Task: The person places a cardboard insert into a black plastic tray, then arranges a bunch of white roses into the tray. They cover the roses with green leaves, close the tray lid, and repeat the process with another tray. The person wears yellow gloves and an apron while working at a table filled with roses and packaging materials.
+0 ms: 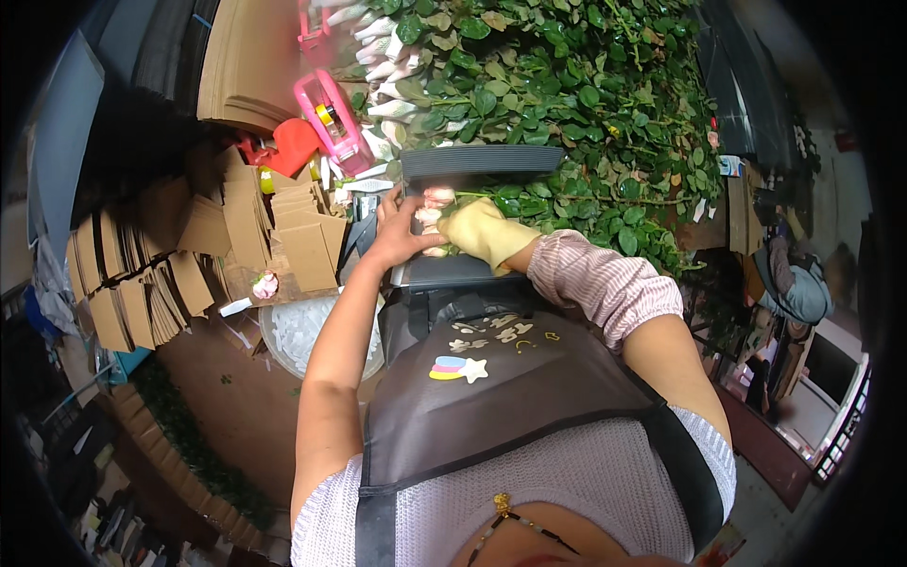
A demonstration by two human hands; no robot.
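Observation:
Several pale pink roses (pixel 430 216) lie sideways at the bench edge in front of me, blooms to the left and leafy stems to the right. My bare left hand (pixel 402 230) is at the bloom end, fingers and thumb spread around the flower heads. My right hand (pixel 480 232), in a yellow glove, is closed over the stems just behind the blooms; its fingertips are hidden. Just beyond the roses stands a dark ridged bar (pixel 482 162). A deep pile of leafy rose stems (pixel 586 104) with white-wrapped heads (pixel 383 68) covers the far side.
A pink tape dispenser (pixel 334 123) and a red heart-shaped object (pixel 293 145) stand at the left. Nearer are stacks of cardboard pieces (pixel 309 248), a loose pink rose (pixel 265 283) and a clear tub of white pieces (pixel 307 333). Another person (pixel 798 283) is at the far right.

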